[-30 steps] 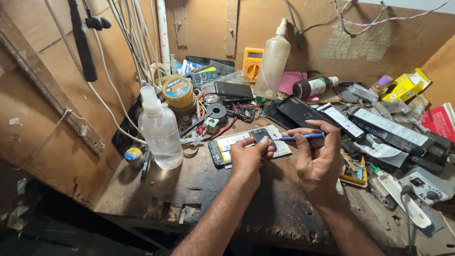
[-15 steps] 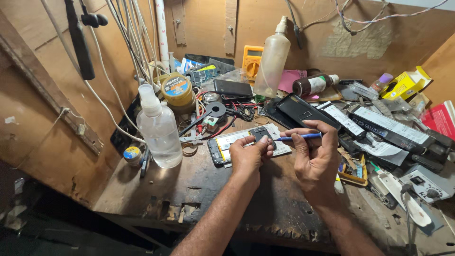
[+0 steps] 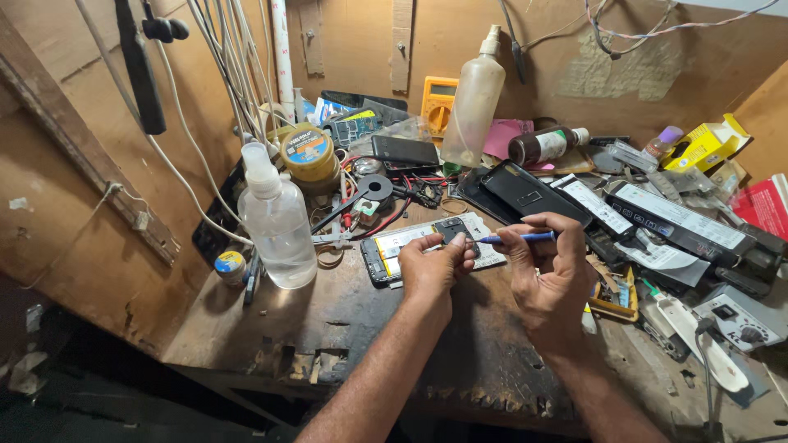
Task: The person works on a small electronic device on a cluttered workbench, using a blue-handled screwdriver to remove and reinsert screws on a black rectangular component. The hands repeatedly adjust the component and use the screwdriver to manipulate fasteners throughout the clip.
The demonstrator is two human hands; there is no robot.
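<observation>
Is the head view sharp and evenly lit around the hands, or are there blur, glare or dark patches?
Head view: the left hand, the right hand and the blue tool are sharp and evenly lit; the clear plastic bottle shows mild highlights, no harsh glare; the lower left corner under the workbench falls into deep shadow; wide-angle bending shows at the edges.

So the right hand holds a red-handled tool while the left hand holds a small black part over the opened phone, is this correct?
Not quite: in the head view the right hand holds a blue-handled tool, not red. The left hand does hold the small black part over the opened phone.
</observation>
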